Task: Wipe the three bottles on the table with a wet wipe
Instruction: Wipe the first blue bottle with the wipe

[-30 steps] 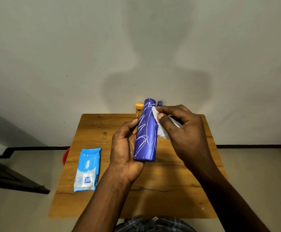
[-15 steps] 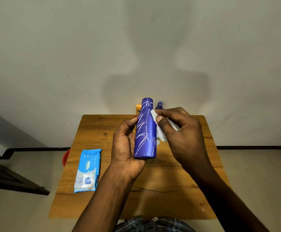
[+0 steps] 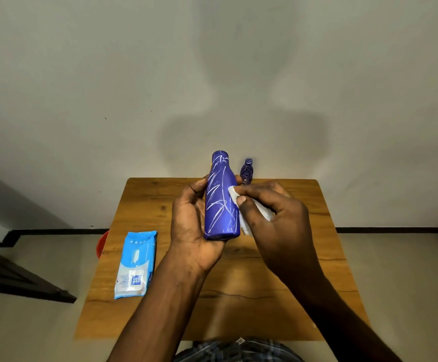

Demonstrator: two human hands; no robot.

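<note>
Bare forearms; plaid garment below

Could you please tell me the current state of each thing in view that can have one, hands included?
large blue bottle: lifted off the table, upright, capped
wet wipe: crumpled, pressed on the bottle's right side
left hand: grips the large bottle
right hand: pinches the wipe
small blue bottle: standing at the table's far edge
wipes pack: lying flat, flap closed
</note>
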